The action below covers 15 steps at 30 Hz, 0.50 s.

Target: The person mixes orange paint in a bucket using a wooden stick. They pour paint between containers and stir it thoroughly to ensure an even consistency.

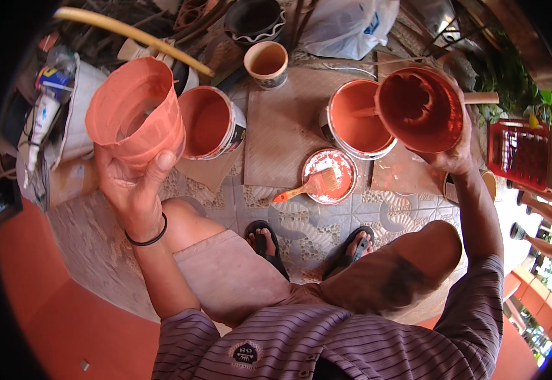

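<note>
My left hand is wrapped round a paint-coated orange pot, its open mouth facing up and away. Just right of that pot stands a white bucket with orange paint inside. On the right, my right hand grips a second orange pot, tilted to the left over another paint bucket. What looks like a stream of orange paint runs from its rim into that bucket. Between the buckets, a paintbrush with an orange handle lies across a paint-smeared round lid.
Flattened cardboard lies on the patterned tile floor. A small beige pot, a black pot and a plastic bag stand at the back. A red crate is at far right. My sandalled feet are below the lid.
</note>
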Each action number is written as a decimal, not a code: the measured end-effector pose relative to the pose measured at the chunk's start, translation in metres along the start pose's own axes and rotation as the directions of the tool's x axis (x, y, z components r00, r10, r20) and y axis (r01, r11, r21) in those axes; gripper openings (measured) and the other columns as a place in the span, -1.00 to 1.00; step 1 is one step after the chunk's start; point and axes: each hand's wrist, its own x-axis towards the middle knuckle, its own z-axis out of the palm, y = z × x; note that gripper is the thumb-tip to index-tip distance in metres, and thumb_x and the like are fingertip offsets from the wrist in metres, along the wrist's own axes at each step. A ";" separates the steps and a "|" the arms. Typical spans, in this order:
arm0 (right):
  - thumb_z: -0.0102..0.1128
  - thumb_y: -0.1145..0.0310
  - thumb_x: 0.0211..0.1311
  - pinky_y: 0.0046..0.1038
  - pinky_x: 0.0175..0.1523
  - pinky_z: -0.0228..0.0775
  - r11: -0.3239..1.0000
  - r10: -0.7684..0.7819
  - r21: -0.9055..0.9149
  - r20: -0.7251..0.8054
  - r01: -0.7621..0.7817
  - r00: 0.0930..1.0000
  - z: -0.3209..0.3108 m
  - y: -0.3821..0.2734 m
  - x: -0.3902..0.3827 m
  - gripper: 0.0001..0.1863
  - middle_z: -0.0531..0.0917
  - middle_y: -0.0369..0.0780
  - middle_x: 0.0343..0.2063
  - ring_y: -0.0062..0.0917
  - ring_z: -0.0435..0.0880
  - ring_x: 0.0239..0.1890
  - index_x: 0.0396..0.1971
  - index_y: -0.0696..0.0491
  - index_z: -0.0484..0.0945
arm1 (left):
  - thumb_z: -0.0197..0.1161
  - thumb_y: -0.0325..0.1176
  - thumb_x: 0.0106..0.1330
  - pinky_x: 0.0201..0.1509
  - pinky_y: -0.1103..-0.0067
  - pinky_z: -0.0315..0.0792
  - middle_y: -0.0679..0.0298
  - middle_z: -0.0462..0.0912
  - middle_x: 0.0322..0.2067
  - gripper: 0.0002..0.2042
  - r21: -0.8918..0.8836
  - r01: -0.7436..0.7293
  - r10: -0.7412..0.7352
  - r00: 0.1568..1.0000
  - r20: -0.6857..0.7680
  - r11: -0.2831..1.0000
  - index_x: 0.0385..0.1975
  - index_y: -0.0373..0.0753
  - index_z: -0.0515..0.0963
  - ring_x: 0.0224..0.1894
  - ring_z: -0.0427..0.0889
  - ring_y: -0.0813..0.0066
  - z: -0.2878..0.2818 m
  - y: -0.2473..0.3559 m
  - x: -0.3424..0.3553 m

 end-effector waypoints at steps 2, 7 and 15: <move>0.79 0.27 -0.05 -0.19 0.38 0.55 0.996 -0.090 0.003 0.052 0.090 0.995 0.016 -0.010 0.029 0.05 0.56 0.01 0.34 -0.17 0.65 0.31 0.45 0.20 0.37 | 0.64 -0.54 0.16 0.48 0.30 0.46 0.01 0.53 0.34 -0.15 0.031 -0.022 0.023 0.999 -0.046 0.999 0.47 -0.43 0.32 0.36 0.58 0.21 -0.008 0.000 0.001; 0.80 0.21 -0.13 -0.14 0.36 0.53 0.969 -0.243 -0.024 0.102 0.246 0.965 0.060 -0.041 0.078 0.08 0.59 0.04 0.31 -0.07 0.67 0.28 0.43 0.21 0.40 | 0.69 -0.55 0.12 0.45 0.33 0.50 -0.01 0.56 0.30 -0.14 0.140 -0.063 0.081 0.988 -0.131 0.988 0.43 -0.44 0.34 0.32 0.61 0.22 -0.033 -0.007 0.004; 0.84 0.08 -0.21 -0.13 0.46 0.44 0.942 -0.304 -0.058 0.274 0.331 0.912 0.089 -0.064 0.123 0.18 0.56 0.03 0.36 -0.12 0.57 0.40 0.46 0.20 0.39 | 0.75 -0.46 0.09 0.36 0.37 0.59 -0.03 0.61 0.25 -0.10 0.130 -0.081 0.106 0.974 -0.199 0.988 0.41 -0.48 0.34 0.24 0.67 0.24 -0.053 -0.013 0.003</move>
